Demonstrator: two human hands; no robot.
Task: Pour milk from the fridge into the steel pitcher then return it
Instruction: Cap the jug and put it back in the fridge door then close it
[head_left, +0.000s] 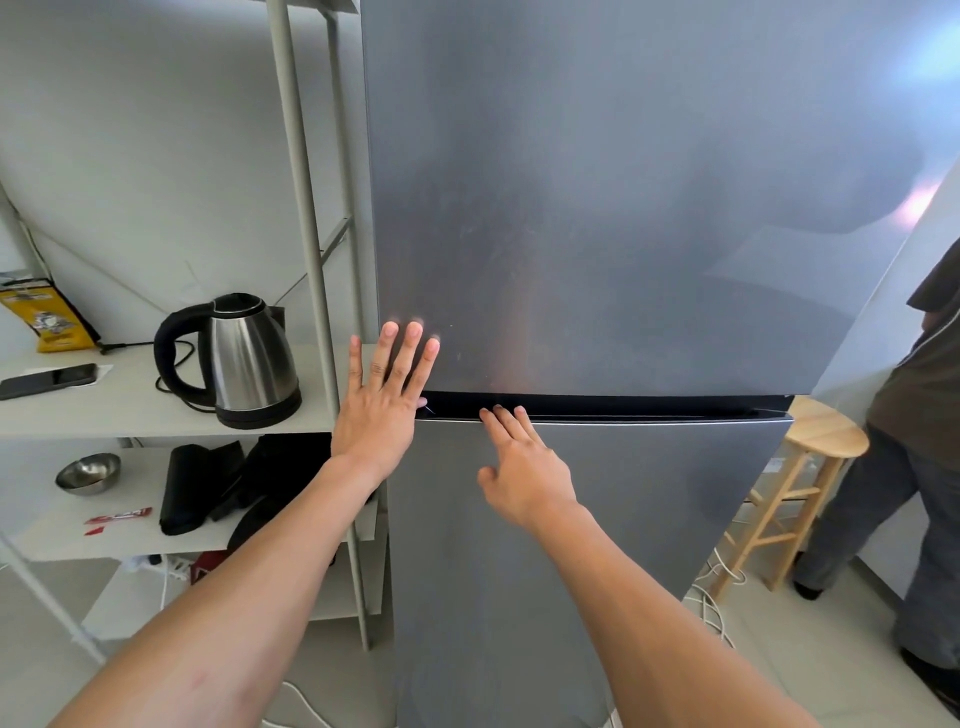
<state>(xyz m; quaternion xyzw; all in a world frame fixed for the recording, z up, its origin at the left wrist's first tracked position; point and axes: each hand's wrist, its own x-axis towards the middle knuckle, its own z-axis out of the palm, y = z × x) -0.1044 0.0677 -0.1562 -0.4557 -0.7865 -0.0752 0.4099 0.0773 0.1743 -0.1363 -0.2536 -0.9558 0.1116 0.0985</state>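
A tall grey two-door fridge (623, 208) fills the middle of the view, both doors closed. My left hand (384, 400) lies flat with fingers spread on the lower left corner of the upper door. My right hand (519, 467) rests on the top of the lower door, its fingertips reaching into the dark gap between the two doors. Neither hand holds anything. No milk and no steel pitcher are in view.
A grey metal shelf (130, 410) stands left of the fridge, holding a steel kettle (249, 358), a phone (49, 379) and a yellow bag (47, 322). Below lie a steel bowl (88, 473) and black items. A wooden stool (810, 467) and a person (924, 441) stand on the right.
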